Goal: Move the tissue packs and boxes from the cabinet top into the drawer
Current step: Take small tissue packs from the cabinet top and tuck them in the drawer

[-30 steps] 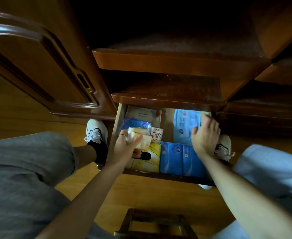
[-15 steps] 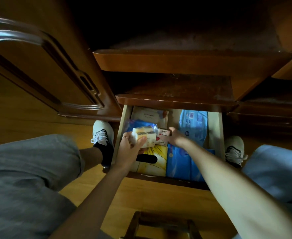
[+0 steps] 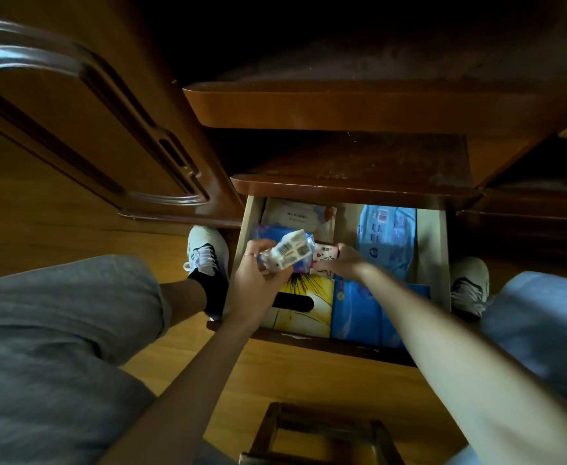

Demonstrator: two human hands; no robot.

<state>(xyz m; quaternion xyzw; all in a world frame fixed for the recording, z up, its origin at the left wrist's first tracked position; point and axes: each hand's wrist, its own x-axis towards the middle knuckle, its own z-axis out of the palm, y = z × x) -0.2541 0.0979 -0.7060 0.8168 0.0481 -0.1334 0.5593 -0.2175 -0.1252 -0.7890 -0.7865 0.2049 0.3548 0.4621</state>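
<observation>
The open drawer (image 3: 432, 250) below the cabinet holds several tissue packs. My left hand (image 3: 255, 283) grips a small white pack with a barcode (image 3: 288, 251), tilted above the drawer's left side. My right hand (image 3: 344, 265) holds a small white pack with red printing (image 3: 324, 256) in the drawer's middle. A yellow tissue box (image 3: 308, 303) with a dark slot lies at the front left, blue packs (image 3: 359, 313) beside it. A large light-blue pack (image 3: 387, 236) lies at the back right and a white pack (image 3: 292, 216) at the back left.
The cabinet top (image 3: 359, 156) and a higher shelf (image 3: 342, 105) overhang the drawer. A carved wooden door (image 3: 74, 129) stands to the left. My knees and white shoes (image 3: 206, 250) flank the drawer. A wooden stool (image 3: 319, 434) stands on the floor near me.
My right hand left the large blue pack at the right and reached to the middle, taking hold of the small red-printed pack. My left hand tilted its white pack, barcode side up.
</observation>
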